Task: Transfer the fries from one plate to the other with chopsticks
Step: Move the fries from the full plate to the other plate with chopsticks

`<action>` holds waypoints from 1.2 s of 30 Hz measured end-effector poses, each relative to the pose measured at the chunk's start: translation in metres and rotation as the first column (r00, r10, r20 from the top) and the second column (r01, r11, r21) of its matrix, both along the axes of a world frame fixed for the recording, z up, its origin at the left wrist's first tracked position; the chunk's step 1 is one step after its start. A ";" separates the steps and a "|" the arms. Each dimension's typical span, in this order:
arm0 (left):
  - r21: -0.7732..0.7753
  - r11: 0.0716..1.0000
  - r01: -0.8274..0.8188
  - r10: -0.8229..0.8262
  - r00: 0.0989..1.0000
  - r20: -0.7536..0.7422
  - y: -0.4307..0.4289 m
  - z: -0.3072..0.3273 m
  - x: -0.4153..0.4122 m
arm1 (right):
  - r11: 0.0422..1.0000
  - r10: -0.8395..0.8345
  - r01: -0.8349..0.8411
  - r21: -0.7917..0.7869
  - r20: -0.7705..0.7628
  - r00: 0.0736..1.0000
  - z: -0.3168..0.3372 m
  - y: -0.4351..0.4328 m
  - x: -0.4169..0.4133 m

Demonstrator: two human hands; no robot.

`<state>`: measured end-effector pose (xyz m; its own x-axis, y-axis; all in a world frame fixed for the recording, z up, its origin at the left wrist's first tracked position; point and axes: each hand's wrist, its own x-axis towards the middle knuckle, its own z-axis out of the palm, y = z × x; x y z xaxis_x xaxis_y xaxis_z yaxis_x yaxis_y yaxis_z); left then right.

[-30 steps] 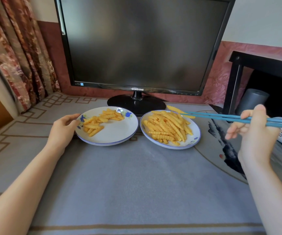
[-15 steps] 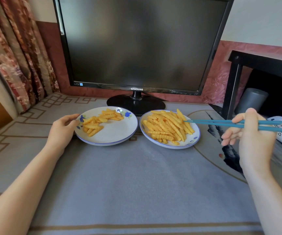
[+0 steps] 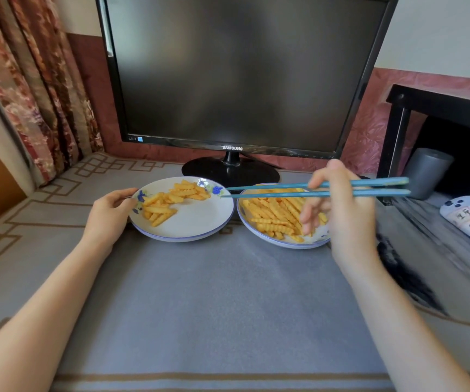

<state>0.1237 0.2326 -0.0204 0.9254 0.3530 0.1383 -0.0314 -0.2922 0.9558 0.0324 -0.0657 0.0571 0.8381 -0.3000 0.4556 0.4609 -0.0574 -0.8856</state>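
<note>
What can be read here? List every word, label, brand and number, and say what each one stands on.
"SAMSUNG": middle of the lower bezel of the monitor.
"DS": handwritten on the white controller at the right; this reading is uncertain.
The handwritten marks above it are too blurred to read.
The small logo and the blue sticker at the bezel's lower left corner are too small to read.

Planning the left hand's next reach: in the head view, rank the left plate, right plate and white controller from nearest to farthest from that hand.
1. left plate: the left hand holds its left rim.
2. right plate: next to the left plate, on its right side.
3. white controller: at the far right edge of the view.
</note>
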 end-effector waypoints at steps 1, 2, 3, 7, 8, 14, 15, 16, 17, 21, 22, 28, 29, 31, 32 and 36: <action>-0.003 1.000 0.003 -0.003 1.000 0.002 0.000 0.000 0.000 | 0.999 0.042 -0.042 -0.013 -0.015 0.999 -0.001 0.009 0.003; -0.003 1.000 0.002 -0.002 1.000 0.002 0.000 0.000 0.000 | 0.996 0.081 -0.082 -0.027 -0.030 0.996 -0.001 0.019 0.007; -0.001 1.000 0.000 0.000 1.000 0.001 0.000 0.000 0.000 | 0.992 0.115 -0.117 -0.038 -0.049 0.992 -0.002 0.028 0.010; -0.004 1.000 -0.002 0.002 1.000 0.006 0.000 0.000 0.000 | 0.969 0.239 -0.243 -0.043 -0.082 0.968 -0.009 0.056 0.023; -0.006 1.000 -0.001 0.001 1.000 0.009 0.000 0.000 0.000 | 0.963 0.263 -0.267 -0.045 -0.078 0.962 -0.010 0.062 0.026; -0.005 1.000 0.003 -0.003 1.000 0.005 0.001 0.000 0.001 | 0.938 0.319 -0.327 -0.114 -0.082 0.944 -0.018 0.084 0.038; -0.005 1.000 0.003 -0.003 1.000 0.004 0.001 -0.001 0.001 | 0.937 0.323 -0.332 -0.111 -0.090 0.942 -0.020 0.085 0.039; -0.005 1.000 0.002 -0.002 1.000 0.001 0.002 -0.001 0.001 | 0.936 0.326 -0.336 -0.108 -0.098 0.940 -0.021 0.086 0.040; -0.006 1.000 0.002 -0.002 1.000 -0.001 0.002 -0.001 0.002 | 0.936 0.325 -0.336 -0.105 -0.106 0.940 -0.022 0.087 0.041; 0.000 1.000 0.005 -0.005 1.000 0.016 0.000 0.000 0.001 | 0.950 0.290 -0.300 -0.087 -0.118 0.950 -0.025 0.089 0.040; 0.002 1.000 0.005 -0.005 1.000 0.017 0.000 0.000 0.001 | 0.955 0.274 -0.284 -0.079 -0.114 0.955 -0.025 0.088 0.039; -0.003 1.000 0.003 -0.003 1.000 0.001 0.002 0.000 0.001 | 0.981 0.191 -0.193 -0.016 -0.087 0.978 -0.019 0.073 0.035; -0.005 1.000 0.005 -0.005 1.000 -0.002 0.002 0.000 0.001 | 0.984 0.178 -0.179 -0.007 -0.082 0.981 -0.017 0.069 0.033; -0.008 1.000 0.007 -0.007 1.000 -0.003 0.001 0.000 0.000 | 0.988 0.152 -0.151 0.016 -0.066 0.986 -0.011 0.059 0.030; -0.007 1.000 0.007 -0.007 1.000 -0.002 0.000 0.001 0.000 | 0.991 0.130 -0.129 0.020 -0.057 0.990 -0.008 0.052 0.027; 0.000 1.000 -0.001 0.001 1.000 -0.001 -0.001 0.002 -0.001 | 1.000 0.013 -0.012 0.015 -0.020 1.000 0.002 0.016 0.015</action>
